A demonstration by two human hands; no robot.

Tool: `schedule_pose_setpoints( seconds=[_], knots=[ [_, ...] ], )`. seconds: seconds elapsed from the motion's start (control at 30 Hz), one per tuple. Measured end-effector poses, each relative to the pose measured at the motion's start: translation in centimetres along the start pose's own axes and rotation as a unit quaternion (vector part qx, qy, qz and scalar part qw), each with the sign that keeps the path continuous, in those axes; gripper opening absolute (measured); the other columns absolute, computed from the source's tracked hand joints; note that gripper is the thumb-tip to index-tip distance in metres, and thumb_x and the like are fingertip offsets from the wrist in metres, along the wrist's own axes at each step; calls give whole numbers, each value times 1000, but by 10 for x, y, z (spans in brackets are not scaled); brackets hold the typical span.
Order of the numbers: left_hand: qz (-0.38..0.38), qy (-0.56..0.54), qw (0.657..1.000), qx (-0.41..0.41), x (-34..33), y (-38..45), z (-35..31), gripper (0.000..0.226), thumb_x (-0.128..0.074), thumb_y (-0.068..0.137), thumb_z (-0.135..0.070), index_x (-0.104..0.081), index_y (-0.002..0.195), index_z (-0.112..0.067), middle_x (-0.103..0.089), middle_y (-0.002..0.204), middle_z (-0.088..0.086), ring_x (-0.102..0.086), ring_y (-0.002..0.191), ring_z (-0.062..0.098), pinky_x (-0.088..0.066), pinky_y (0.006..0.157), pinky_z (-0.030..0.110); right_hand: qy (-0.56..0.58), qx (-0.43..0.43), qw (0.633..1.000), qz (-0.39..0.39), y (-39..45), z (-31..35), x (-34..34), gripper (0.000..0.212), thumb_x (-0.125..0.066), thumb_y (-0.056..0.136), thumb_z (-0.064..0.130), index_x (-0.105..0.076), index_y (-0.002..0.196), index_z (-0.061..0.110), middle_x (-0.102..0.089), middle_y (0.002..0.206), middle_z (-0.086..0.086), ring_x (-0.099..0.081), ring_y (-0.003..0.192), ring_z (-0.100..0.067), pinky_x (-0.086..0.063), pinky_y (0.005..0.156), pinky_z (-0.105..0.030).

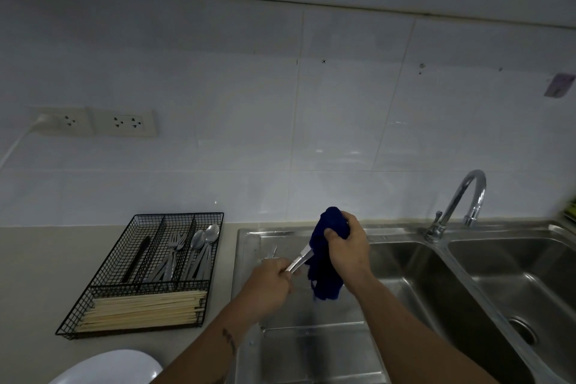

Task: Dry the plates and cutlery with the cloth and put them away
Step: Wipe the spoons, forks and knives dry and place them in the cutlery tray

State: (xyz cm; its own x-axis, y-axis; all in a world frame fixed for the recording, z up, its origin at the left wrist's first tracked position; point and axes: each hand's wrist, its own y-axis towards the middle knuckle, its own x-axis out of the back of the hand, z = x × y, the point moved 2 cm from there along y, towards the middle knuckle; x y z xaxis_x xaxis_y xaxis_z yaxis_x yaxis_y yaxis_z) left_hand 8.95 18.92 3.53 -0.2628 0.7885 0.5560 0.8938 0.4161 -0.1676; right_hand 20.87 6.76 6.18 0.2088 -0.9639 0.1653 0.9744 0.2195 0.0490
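Now left hand (pixel 271 282) pinches slim steel cutlery (pixel 300 260); right hand (pixel 347 246) clamps crumpled blue cloth (pixel 325 262) around it.

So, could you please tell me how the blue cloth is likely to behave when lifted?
The blue cloth probably hangs floppy: it droops in folds below the right hand. It likely weighs little, since that one hand bunches it easily.

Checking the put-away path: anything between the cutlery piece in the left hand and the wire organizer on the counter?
Nothing visible blocks it. The left hand holds the cutlery piece over the drainboard; its far end is wrapped in the blue cloth gripped by the right hand. The wire organizer sits to the left across bare counter.
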Motion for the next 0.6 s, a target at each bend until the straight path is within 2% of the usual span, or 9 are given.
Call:
schedule_pose_setpoints(
  seconds=[0.07, 0.1, 0.17, 0.23, 0.3, 0.37, 0.43, 0.57, 0.6],
  knots=[
    [-7, 17, 1000, 6, 5, 3, 2, 29, -42, 96, -9, -69, 106, -18, -70, 95, 9, -64, 81, 20, -51, 67, 32, -7, 5, 999, -34, 0, 3, 4, 38, -56, 94, 8, -52, 127, 28, -64, 112, 1, -61, 94, -14, -48, 74, -28],
    [-12, 26, 1000, 4, 8, 4, 5, 31, -43, 94, -8, -69, 107, -20, -71, 96, 9, -66, 82, 22, -54, 69, 35, -5, 2, 999, -53, 1, 4, 8, 38, -55, 95, 9, -52, 129, 27, -64, 112, 0, -61, 94, -16, -48, 77, -31],
    [-23, 34, 999, -6, 13, 5, 11, 35, -46, 94, -10, -70, 110, -32, -72, 93, 1, -68, 79, 17, -56, 67, 32, 22, -22, 997, -68, 1, 4, 15, 36, -53, 97, 11, -50, 129, 28, -63, 112, -1, -61, 95, -20, -50, 77, -35],
    [-48, 46, 997, -28, 15, 6, 13, 40, -47, 95, -8, -69, 116, -35, -71, 90, -2, -66, 74, 15, -54, 62, 27, 119, -99, 987, -42, -3, 2, 15, 32, -54, 97, 10, -52, 123, 29, -64, 111, -5, -64, 97, -26, -57, 78, -42],
    [-93, 72, 992, -56, 14, 6, 10, 49, -44, 93, 0, -67, 122, -32, -67, 92, 0, -65, 76, 16, -54, 65, 29, 227, -201, 953, 14, -16, -1, 5, 24, -53, 98, 9, -55, 118, 22, -66, 110, -13, -65, 97, -35, -58, 77, -47],
    [-134, 105, 981, -90, 11, 2, 1, 53, -48, 90, 4, -64, 126, -32, -59, 98, -3, -59, 82, 14, -48, 65, 23, 289, -262, 917, 85, -31, -3, -9, 19, -52, 99, 10, -57, 116, 16, -68, 111, -20, -66, 98, -37, -58, 75, -46],
    [-152, 118, 974, -120, 9, -2, -9, 49, -53, 89, 1, -64, 123, -33, -50, 95, -7, -53, 83, 10, -40, 63, 17, 305, -280, 902, 120, -39, -5, -22, 20, -54, 98, 11, -57, 118, 12, -68, 113, -21, -66, 102, -38, -57, 80, -48],
    [-163, 62, 979, -102, 10, 0, -9, 46, -52, 90, 2, -67, 120, -28, -56, 99, -3, -58, 90, 14, -55, 76, 30, 281, -265, 914, 121, -32, -2, -31, 33, -58, 96, 11, -53, 128, 10, -68, 117, -21, -67, 104, -38, -60, 75, -46],
    [-167, 43, 981, -90, 12, -1, -9, 47, -52, 89, 4, -68, 120, -27, -59, 101, -2, -60, 91, 14, -56, 76, 29, 263, -253, 924, 115, -28, -1, -31, 33, -58, 96, 10, -51, 128, 12, -67, 117, -20, -67, 103, -38, -60, 74, -46]
  ],
)
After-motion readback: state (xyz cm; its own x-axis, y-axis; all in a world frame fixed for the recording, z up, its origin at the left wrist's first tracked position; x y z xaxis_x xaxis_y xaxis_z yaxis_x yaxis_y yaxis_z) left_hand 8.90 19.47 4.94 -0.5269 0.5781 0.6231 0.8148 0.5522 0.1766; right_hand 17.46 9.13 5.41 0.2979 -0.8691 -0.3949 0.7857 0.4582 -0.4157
